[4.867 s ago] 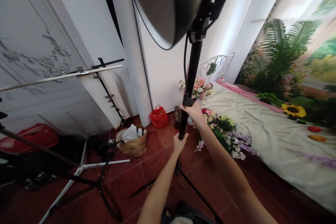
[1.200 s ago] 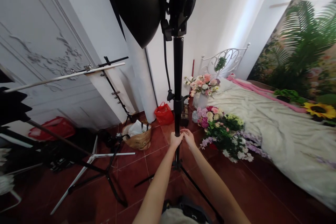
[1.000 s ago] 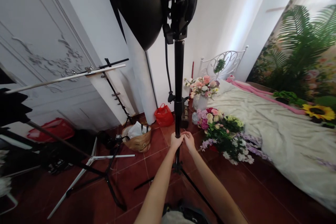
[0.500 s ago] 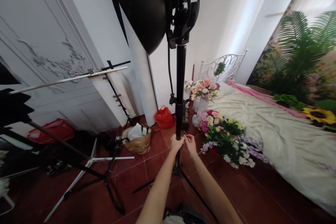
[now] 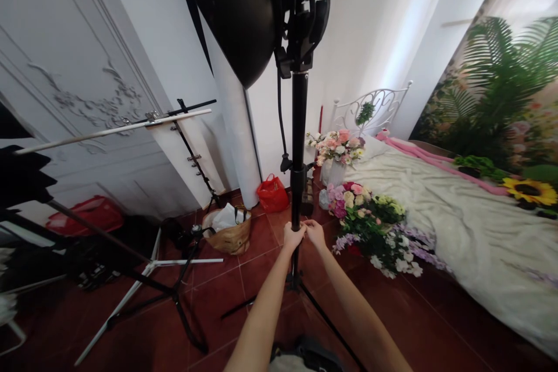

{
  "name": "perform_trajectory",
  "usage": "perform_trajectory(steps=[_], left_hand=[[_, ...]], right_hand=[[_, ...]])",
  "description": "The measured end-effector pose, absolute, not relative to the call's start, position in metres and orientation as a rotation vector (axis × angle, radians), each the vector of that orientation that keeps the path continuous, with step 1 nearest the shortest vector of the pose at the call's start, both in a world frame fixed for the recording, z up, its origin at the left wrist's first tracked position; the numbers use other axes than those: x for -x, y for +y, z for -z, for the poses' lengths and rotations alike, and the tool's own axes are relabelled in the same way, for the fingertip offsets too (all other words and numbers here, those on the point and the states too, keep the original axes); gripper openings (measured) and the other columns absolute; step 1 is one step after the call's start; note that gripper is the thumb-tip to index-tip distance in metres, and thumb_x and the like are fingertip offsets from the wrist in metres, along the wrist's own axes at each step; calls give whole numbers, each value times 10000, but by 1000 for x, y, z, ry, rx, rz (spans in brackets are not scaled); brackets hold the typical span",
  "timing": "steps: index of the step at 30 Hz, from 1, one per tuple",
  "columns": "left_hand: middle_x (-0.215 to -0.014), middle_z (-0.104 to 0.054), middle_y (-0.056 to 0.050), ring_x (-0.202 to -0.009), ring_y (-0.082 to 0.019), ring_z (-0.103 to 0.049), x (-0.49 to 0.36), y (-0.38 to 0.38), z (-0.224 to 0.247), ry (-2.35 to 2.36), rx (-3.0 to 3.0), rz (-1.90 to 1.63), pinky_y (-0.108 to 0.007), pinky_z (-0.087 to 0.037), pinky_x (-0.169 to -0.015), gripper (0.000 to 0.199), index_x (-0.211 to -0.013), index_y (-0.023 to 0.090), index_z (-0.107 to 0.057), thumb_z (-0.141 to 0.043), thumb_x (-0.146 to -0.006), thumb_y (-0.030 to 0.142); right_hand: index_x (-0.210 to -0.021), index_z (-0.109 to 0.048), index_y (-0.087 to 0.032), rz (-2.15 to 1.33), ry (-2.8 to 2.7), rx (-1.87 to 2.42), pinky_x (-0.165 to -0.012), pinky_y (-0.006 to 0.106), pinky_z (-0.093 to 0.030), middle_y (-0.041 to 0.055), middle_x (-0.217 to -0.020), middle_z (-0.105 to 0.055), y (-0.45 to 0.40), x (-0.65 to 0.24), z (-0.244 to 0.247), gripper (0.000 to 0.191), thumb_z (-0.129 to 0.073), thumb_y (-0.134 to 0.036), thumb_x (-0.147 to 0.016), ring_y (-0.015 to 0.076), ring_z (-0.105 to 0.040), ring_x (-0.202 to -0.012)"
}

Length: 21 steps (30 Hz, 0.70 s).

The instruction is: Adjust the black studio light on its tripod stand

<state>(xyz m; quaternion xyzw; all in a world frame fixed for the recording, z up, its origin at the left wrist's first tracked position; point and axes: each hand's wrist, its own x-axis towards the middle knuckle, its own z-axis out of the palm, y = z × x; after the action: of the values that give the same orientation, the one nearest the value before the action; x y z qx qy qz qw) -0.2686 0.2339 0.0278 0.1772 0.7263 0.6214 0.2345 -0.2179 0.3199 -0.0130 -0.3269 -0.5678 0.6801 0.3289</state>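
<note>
Tiled floor (image 5: 261,244), bed (image 5: 471,221) at right. Left of the bed's long edge, a black light stand (image 5: 299,122) rises upright. Left hand (image 5: 293,237), nearer, wraps its pole (image 5: 297,197); right hand (image 5: 315,235) is just rightward, fingertips seemingly pinched together.

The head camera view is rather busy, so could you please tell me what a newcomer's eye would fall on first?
Probably the big black lamp head looming at top centre, on a black pole that the left hand grips lower down. Next, perhaps, the colourful flowers beside the bed, and the yellow sunflower at the far right.
</note>
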Motion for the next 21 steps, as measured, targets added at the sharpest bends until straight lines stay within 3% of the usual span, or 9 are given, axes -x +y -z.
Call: perform_trajectory(steps=[6,10,12,15,21], left_hand=[[-426,-512,9,-395,-89,-492,270,234,-23,2024,-650,-1699,-183,-383,-422,227,-493,157,-491,-608,-640,285],[-427,-511,8,-405,-86,-495,270,233,-24,2020,-690,-1684,-178,-385,-435,233,-473,154,-493,-588,-648,276],[-429,-515,3,-401,-86,-493,269,233,-24,2020,-695,-1668,-181,-383,-432,244,-460,153,-491,-577,-653,276],[-428,-517,-1,-392,-90,-489,269,234,-24,2025,-692,-1666,-189,-377,-425,240,-458,155,-494,-570,-652,274],[-442,-523,2,-416,-91,-501,270,237,-20,2040,-707,-1699,-189,-382,-450,222,-470,156,-497,-577,-643,269]], right_hand=[[-949,-654,-200,-1931,-1644,599,-445,214,-399,29,-854,-669,320,189,19,403,-609,-490,-673,115,-542,-545],[-1055,-628,-257,-1904,-1736,553,-578,241,-474,18,-1089,-625,320,179,22,414,-541,-508,-737,178,-593,-860],[-1063,-627,-258,-1843,-1749,523,-738,293,-482,22,-1119,-615,319,180,24,413,-533,-508,-748,203,-551,-1011],[-1049,-632,-261,-1779,-1728,518,-925,347,-401,22,-1136,-607,318,183,30,405,-534,-515,-749,206,-503,-1105],[-1036,-630,-239,-1704,-1659,526,-987,338,-336,37,-1109,-609,315,190,44,413,-508,-526,-765,182,-519,-1066]])
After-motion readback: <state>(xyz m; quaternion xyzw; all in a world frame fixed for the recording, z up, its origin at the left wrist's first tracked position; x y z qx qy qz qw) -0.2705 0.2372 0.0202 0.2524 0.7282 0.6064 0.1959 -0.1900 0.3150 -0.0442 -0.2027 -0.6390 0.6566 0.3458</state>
